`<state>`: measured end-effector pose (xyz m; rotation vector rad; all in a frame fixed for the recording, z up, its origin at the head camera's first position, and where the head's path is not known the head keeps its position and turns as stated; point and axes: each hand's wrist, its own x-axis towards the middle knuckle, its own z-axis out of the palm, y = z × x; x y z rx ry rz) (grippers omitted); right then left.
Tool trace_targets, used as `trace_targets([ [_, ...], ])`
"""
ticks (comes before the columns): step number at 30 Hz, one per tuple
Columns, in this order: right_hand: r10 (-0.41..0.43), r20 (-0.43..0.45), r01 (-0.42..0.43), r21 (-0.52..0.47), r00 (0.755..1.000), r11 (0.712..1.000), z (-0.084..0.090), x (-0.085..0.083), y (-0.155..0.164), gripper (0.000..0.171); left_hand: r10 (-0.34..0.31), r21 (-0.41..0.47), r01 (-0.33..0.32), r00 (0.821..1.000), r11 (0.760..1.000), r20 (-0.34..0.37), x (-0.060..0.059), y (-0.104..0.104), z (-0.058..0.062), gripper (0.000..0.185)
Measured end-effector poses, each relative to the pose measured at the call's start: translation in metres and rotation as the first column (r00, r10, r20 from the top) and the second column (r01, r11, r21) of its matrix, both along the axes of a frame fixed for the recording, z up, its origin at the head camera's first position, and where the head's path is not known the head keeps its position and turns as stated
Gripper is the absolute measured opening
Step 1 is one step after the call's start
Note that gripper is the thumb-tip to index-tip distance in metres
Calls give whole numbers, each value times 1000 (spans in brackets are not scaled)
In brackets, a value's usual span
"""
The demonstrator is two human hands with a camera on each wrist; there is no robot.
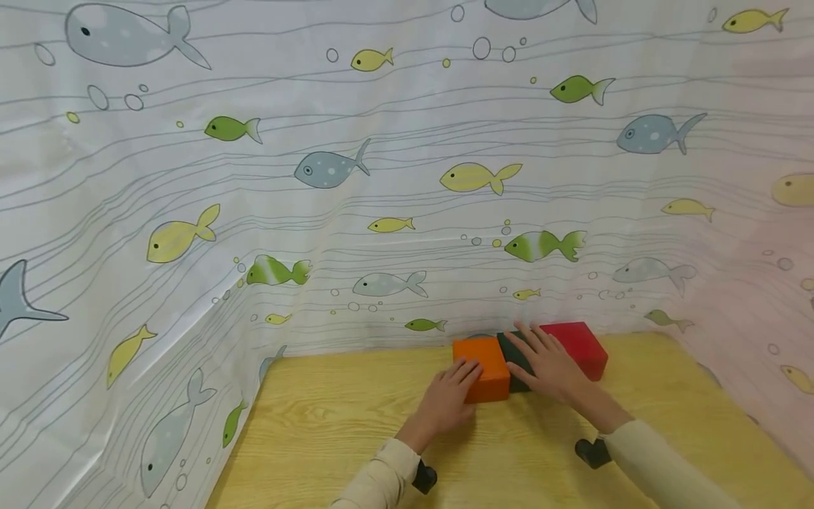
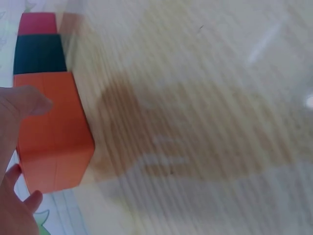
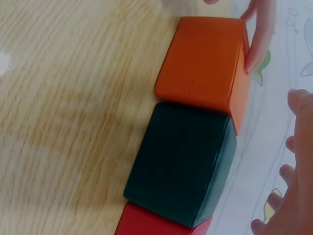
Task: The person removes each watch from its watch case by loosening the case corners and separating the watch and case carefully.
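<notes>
Three blocks form one row right of centre in the lower half of the head view, where the desk (image 1: 331,403) meets the fish-patterned cloth (image 1: 254,177). The orange block (image 1: 491,353) is at the row's left end, the dark green block (image 3: 176,161) in the middle, the red block (image 1: 581,345) at the right; neighbours look to be touching. The left hand (image 1: 445,399) rests loosely bent fingers on the orange block, touching more than squeezing, probably to steady that end. The right hand (image 1: 550,364) spreads its fingers wide over the dark green and red blocks, holding neither; the right wrist view shows a gap at its fingertips. Set snugly together, the blocks presumably brace one another and keep the row straight.
</notes>
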<state>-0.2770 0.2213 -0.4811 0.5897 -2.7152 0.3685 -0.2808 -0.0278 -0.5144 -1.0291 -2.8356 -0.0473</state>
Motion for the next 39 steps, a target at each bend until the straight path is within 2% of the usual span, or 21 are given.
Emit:
trace_targets([
  [7, 13, 27, -13, 27, 1000, 1000, -4, 5, -6, 61, -35, 12, 36, 997, 999, -63, 12, -9, -10, 74],
  [11, 72, 19, -73, 20, 997, 997, -10, 6, -9, 62, -46, 39, 49, 997, 998, -66, 20, -15, -12, 74],
  [17, 162, 65, -163, 5, 985, 987, -15, 6, -14, 64, -60, 113, 70, 994, 991, -91, 32, -22, -19, 75],
  [25, 268, 67, -269, 3, 961, 963, -18, 4, -20, 76, -72, 211, 116, 976, 971, -203, 45, -28, -30, 74],
  [28, 303, 98, -306, 19, 948, 952, -21, 3, -22, 80, -75, 231, 127, 973, 965, -220, 50, -32, -34, 76],
  [35, 327, 260, -335, -13, 909, 942, -28, 7, -25, 86, -61, 290, 95, 990, 952, -127, 59, -38, -40, 80],
  [39, 350, 279, -343, -73, 894, 936, -30, 10, -26, 87, -19, 374, 41, 998, 927, -62, 63, -40, -45, 94],
])
